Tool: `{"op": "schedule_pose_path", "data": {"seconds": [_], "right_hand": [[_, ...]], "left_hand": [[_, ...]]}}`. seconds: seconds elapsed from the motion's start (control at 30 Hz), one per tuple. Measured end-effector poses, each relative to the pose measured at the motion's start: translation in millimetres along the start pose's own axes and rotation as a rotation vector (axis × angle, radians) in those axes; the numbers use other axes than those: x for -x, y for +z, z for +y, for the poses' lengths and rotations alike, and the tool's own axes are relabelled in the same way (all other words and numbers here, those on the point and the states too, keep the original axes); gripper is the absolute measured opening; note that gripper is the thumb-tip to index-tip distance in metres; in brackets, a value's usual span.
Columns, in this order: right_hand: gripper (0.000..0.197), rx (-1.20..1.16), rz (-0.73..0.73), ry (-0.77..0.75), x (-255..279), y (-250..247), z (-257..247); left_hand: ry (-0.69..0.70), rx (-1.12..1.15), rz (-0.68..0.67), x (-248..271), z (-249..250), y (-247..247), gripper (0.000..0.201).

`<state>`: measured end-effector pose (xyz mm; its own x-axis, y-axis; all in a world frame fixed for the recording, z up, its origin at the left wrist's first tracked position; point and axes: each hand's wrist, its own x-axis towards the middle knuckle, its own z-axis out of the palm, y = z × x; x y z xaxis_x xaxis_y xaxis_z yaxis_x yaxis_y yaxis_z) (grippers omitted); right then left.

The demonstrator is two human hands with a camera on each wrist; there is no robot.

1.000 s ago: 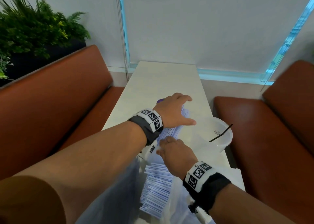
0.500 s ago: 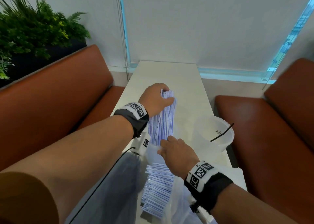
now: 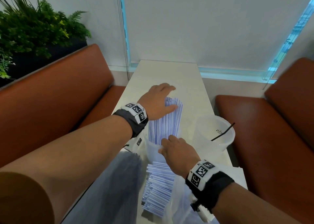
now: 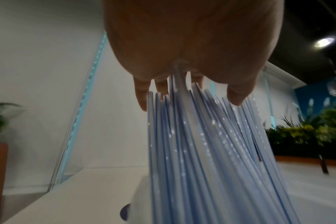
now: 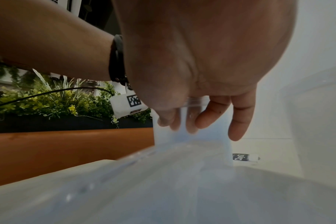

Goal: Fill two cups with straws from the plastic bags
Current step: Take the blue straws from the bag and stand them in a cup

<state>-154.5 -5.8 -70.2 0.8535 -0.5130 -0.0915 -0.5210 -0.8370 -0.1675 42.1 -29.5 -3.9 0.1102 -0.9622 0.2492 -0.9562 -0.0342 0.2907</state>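
A bundle of blue-striped straws point(image 3: 167, 121) stands tilted away from me in a clear cup point(image 3: 153, 151) mid-table. My left hand point(image 3: 159, 101) lies over the straws' far ends with its fingers straight and the thumb against their side. The left wrist view shows the straws point(image 4: 201, 151) fanning out from under the left hand point(image 4: 182, 45). My right hand point(image 3: 178, 150) pinches the cup's near rim. In the right wrist view, the right hand point(image 5: 201, 75) holds the clear cup wall point(image 5: 192, 136) between its thumb and fingers. A second clear cup point(image 3: 219, 138) stands to the right.
A black straw point(image 3: 222, 132) leans in the second cup. A clear plastic bag of straws point(image 3: 158, 189) lies near me on the white table point(image 3: 169, 74). Brown benches flank the table at left point(image 3: 59, 96) and right point(image 3: 254, 121). A planter point(image 3: 34, 28) sits at back left.
The left hand gripped the straw bundle and raised it half a second ago. Its fingers have now straightened over the straw ends. The right hand has stayed on the cup.
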Motion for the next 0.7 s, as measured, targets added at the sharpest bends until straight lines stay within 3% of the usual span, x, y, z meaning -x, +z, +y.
{"op": "schedule_pose_path", "data": {"seconds": [0.13,0.43,0.53,0.6,0.63,0.7], "right_hand": [[0.017,0.009,-0.011,0.003,0,-1,-1],[0.02,-0.016,0.004,0.007,8,-9,-1],[0.021,-0.097,0.332,-0.049,22,-14,-2],[0.012,-0.099,0.513,0.018,34,-12,0],[0.019,-0.099,0.475,0.113,38,-8,2],[0.04,-0.043,0.18,0.365,43,5,10]], "left_hand": [[0.041,-0.152,-0.134,3,2,-4,0.073],[-0.051,0.135,0.117,38,10,-57,0.061],[-0.061,0.178,0.32,67,12,-64,0.047],[-0.03,0.17,0.434,91,17,-65,0.034],[-0.01,0.173,0.442,102,22,-64,0.028],[0.017,0.201,0.339,123,37,-53,0.021]]}}
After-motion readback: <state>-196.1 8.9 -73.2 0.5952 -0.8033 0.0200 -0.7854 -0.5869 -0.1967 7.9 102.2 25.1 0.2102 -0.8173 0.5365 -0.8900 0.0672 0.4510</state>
